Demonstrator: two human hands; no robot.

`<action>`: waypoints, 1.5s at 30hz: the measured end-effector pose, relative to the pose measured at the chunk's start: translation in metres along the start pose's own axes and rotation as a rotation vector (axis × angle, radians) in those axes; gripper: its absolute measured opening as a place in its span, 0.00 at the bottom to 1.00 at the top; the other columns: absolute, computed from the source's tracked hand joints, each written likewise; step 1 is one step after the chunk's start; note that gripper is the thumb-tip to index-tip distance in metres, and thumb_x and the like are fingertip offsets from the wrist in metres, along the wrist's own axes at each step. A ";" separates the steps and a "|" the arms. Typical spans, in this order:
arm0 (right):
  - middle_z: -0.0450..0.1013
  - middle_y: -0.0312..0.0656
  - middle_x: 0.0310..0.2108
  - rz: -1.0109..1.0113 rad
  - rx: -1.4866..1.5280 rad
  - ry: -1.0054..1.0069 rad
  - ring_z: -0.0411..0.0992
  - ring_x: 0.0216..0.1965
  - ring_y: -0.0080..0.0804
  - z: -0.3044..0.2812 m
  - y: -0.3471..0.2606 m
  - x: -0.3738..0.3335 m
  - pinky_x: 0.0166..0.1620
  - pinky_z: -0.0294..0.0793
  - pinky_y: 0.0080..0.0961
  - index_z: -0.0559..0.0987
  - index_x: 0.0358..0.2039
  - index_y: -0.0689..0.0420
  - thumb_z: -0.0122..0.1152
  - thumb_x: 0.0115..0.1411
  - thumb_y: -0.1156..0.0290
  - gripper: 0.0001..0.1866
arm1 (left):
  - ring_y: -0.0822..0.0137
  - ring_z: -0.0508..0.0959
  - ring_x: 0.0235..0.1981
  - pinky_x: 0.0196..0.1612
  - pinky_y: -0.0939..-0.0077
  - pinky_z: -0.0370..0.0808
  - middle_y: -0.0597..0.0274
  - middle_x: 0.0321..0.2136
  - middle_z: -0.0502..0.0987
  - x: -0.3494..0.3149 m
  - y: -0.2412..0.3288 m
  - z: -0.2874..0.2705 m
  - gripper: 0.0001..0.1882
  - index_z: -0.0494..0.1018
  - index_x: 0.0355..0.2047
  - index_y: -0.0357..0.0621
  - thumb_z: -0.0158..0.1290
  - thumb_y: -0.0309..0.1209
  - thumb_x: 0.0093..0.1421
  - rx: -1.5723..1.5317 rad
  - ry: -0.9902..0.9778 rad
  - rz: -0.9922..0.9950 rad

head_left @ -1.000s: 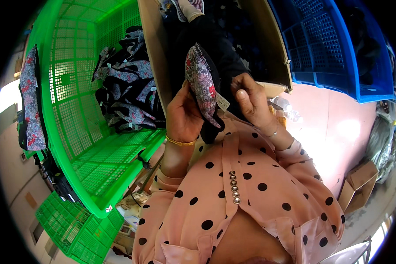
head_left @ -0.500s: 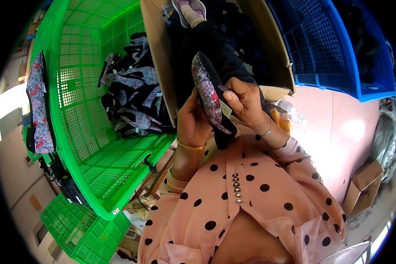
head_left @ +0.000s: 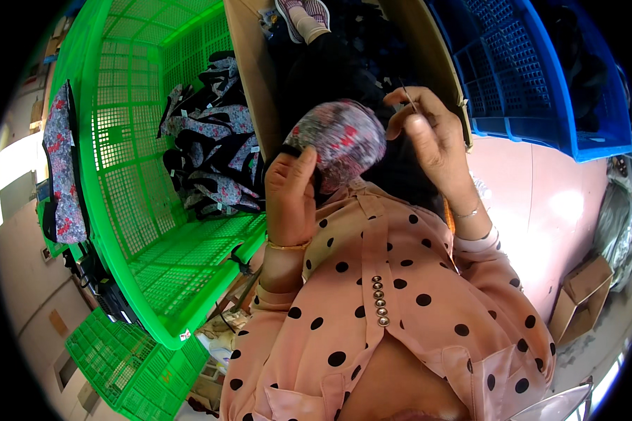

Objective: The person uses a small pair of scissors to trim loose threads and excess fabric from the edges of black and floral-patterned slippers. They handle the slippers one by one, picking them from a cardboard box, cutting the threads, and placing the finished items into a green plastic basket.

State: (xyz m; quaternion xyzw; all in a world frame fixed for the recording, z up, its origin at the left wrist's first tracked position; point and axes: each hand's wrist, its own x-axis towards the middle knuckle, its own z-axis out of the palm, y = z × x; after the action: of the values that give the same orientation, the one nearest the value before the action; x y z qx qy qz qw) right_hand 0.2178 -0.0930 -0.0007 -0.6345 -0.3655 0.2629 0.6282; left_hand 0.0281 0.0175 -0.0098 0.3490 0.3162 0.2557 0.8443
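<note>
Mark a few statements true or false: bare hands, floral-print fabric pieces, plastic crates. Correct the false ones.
1. The left hand holds a rounded, floral-print fabric piece. True.
2. More floral-print pieces lie in the large green plastic crate. True.
3. The right hand rests on that crate. False: it is raised, right of the held piece.
4. The blue plastic crate is at left. False: it is at upper right.
5. An open brown cardboard box stands between the crates. True.
</note>
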 end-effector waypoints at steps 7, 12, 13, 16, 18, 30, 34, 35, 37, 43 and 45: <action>0.71 0.34 0.23 0.302 -0.010 -0.280 0.63 0.26 0.15 -0.014 0.000 -0.016 0.29 0.66 0.17 0.78 0.32 0.63 0.67 0.58 0.70 0.10 | 0.75 0.78 0.36 0.39 0.82 0.76 0.59 0.35 0.80 -0.001 0.010 0.010 0.12 0.73 0.34 0.33 0.64 0.26 0.55 0.385 -0.171 -0.045; 0.71 0.34 0.21 0.364 -0.181 -0.221 0.63 0.23 0.17 -0.007 0.010 -0.044 0.28 0.67 0.19 0.78 0.33 0.63 0.67 0.57 0.71 0.10 | 0.67 0.77 0.27 0.30 0.75 0.74 0.53 0.26 0.76 0.007 -0.015 -0.009 0.33 0.70 0.30 0.32 0.74 0.47 0.38 1.043 -0.224 0.160; 0.71 0.34 0.20 0.372 -0.228 -0.194 0.63 0.22 0.17 -0.005 0.015 -0.048 0.27 0.67 0.19 0.78 0.34 0.63 0.67 0.57 0.71 0.10 | 0.64 0.77 0.26 0.29 0.73 0.73 0.51 0.24 0.75 0.005 -0.019 -0.007 0.35 0.70 0.30 0.33 0.74 0.50 0.36 1.133 -0.222 0.209; 0.68 0.33 0.18 0.393 -0.223 -0.127 0.61 0.21 0.14 -0.002 0.022 -0.055 0.25 0.64 0.17 0.76 0.31 0.63 0.66 0.57 0.74 0.08 | 0.54 0.77 0.39 0.43 0.65 0.74 0.50 0.37 0.76 -0.004 -0.039 0.000 0.39 0.68 0.44 0.32 0.74 0.43 0.38 1.388 -0.261 0.384; 0.66 0.32 0.17 0.434 -0.164 -0.118 0.60 0.21 0.13 0.001 0.027 -0.059 0.24 0.62 0.17 0.75 0.29 0.63 0.66 0.57 0.74 0.08 | 0.43 0.73 0.38 0.42 0.58 0.73 0.45 0.37 0.73 -0.003 -0.055 0.000 0.44 0.67 0.44 0.33 0.73 0.48 0.33 1.441 -0.236 0.596; 0.78 0.47 0.35 0.060 -0.559 -0.253 0.78 0.33 0.43 -0.021 0.034 -0.065 0.35 0.77 0.27 0.78 0.41 0.61 0.67 0.50 0.75 0.16 | 0.48 0.78 0.27 0.38 0.59 0.74 0.47 0.23 0.77 -0.008 -0.049 -0.006 0.24 0.74 0.25 0.36 0.67 0.43 0.36 1.409 -0.400 0.010; 0.78 0.40 0.41 -0.302 -0.491 -0.557 0.77 0.38 0.39 -0.009 -0.001 -0.040 0.39 0.77 0.29 0.80 0.38 0.60 0.69 0.49 0.67 0.16 | 0.59 0.82 0.31 0.39 0.73 0.77 0.56 0.29 0.81 -0.010 -0.036 0.015 0.23 0.80 0.37 0.43 0.67 0.37 0.39 1.182 -0.644 -0.327; 0.78 0.41 0.39 -0.277 -0.464 -0.627 0.77 0.37 0.39 -0.010 0.000 -0.036 0.38 0.76 0.29 0.80 0.36 0.60 0.69 0.49 0.64 0.16 | 0.62 0.82 0.31 0.39 0.74 0.77 0.57 0.29 0.82 -0.010 -0.032 0.016 0.23 0.80 0.37 0.42 0.68 0.37 0.39 1.105 -0.676 -0.364; 0.77 0.41 0.36 -0.224 -0.411 -0.765 0.76 0.35 0.39 -0.017 0.005 -0.029 0.36 0.76 0.30 0.80 0.32 0.61 0.69 0.50 0.59 0.17 | 0.67 0.82 0.31 0.39 0.76 0.77 0.59 0.29 0.82 -0.008 -0.023 0.018 0.23 0.80 0.37 0.42 0.69 0.37 0.39 0.949 -0.737 -0.435; 0.71 0.44 0.22 0.216 -0.141 -1.046 0.72 0.24 0.36 -0.028 0.012 -0.032 0.29 0.68 0.28 0.76 0.29 0.62 0.70 0.50 0.45 0.28 | 0.78 0.76 0.28 0.34 0.82 0.73 0.63 0.27 0.81 -0.003 -0.018 0.011 0.20 0.79 0.33 0.36 0.71 0.31 0.41 0.846 -0.737 -0.454; 0.70 0.43 0.22 0.376 -0.014 -1.021 0.71 0.24 0.31 -0.029 0.012 -0.039 0.29 0.68 0.28 0.76 0.32 0.61 0.70 0.51 0.45 0.29 | 0.74 0.78 0.29 0.35 0.80 0.73 0.59 0.28 0.81 0.002 -0.013 0.011 0.23 0.79 0.35 0.36 0.71 0.36 0.41 0.898 -0.780 -0.412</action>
State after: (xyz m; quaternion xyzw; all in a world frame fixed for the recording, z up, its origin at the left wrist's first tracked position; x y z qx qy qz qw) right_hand 0.2193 -0.1410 -0.0157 -0.4848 -0.5061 0.6431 0.3087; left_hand 0.0397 0.0059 -0.0141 0.6691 0.1221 -0.2163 0.7004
